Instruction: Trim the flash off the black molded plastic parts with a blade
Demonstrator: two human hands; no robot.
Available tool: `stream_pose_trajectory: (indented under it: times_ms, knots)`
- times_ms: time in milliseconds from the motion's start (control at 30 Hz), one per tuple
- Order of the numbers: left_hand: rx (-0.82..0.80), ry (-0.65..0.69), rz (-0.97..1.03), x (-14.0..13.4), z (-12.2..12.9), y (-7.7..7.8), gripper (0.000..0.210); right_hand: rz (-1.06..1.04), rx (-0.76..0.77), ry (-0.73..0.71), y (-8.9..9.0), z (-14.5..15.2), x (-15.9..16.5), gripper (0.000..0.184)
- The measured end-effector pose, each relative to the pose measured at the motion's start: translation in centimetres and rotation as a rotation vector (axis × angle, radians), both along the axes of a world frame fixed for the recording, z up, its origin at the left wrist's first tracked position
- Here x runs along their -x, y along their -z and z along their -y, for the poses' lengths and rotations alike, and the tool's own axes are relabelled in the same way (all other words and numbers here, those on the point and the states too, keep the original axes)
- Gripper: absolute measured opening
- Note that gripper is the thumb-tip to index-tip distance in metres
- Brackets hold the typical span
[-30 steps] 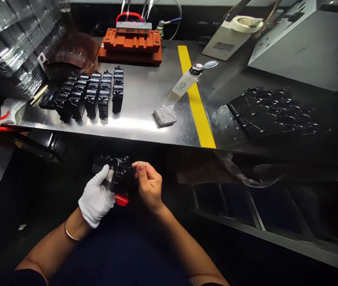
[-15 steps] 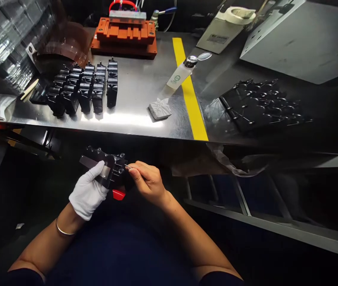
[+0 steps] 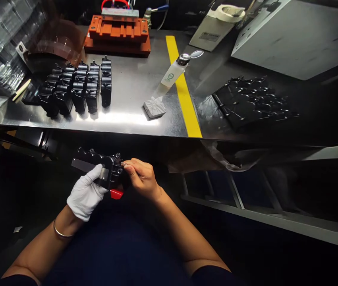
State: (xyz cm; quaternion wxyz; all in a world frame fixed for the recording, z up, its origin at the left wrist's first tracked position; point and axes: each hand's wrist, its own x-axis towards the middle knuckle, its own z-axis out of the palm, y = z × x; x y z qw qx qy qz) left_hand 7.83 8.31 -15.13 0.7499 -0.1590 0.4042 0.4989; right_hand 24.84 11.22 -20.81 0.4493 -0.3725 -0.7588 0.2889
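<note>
My right hand (image 3: 139, 176) pinches a slim metal rod (image 3: 123, 163) at the near right end of the black housing (image 3: 107, 160), its long axis crosswise in my gloved left hand (image 3: 85, 194), before the steel bench (image 3: 130, 87).

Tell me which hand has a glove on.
The left hand: it wears a white glove and grips the black part. The right hand is bare, pinching a thin metallic piece at the part's end.
</note>
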Motion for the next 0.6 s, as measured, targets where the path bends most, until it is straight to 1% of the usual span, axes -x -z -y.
stream_pose_trajectory:
  times_ms: [133,233,333,400,500,567,600]
  knots:
    - [0.009,-0.001,-0.027,0.2,-0.1,0.3,0.039,-0.037,0.054,0.043,1.0,-0.1,0.6,0.030]
    - [0.028,0.027,-0.036,0.6,-0.3,1.1,0.038,-0.081,0.120,0.064,1.9,-0.2,1.6,0.033]
    - [0.025,0.032,-0.016,1.1,-0.3,2.0,0.038,-0.131,0.205,0.079,3.2,-0.5,2.8,0.039]
    - [0.019,0.000,-0.003,1.4,0.0,2.3,0.038,-0.145,0.304,0.125,4.4,-1.0,3.3,0.044]
    - [0.026,-0.045,0.007,1.6,0.9,2.0,0.039,-0.130,0.454,0.271,6.1,-1.9,2.9,0.057]
    - [-0.012,-0.071,-0.056,1.6,1.4,1.6,0.040,-0.121,0.492,0.331,6.4,-2.0,2.0,0.062]
    - [-0.057,-0.073,-0.116,1.6,1.4,1.5,0.039,-0.118,0.495,0.327,6.1,-1.8,1.5,0.062]
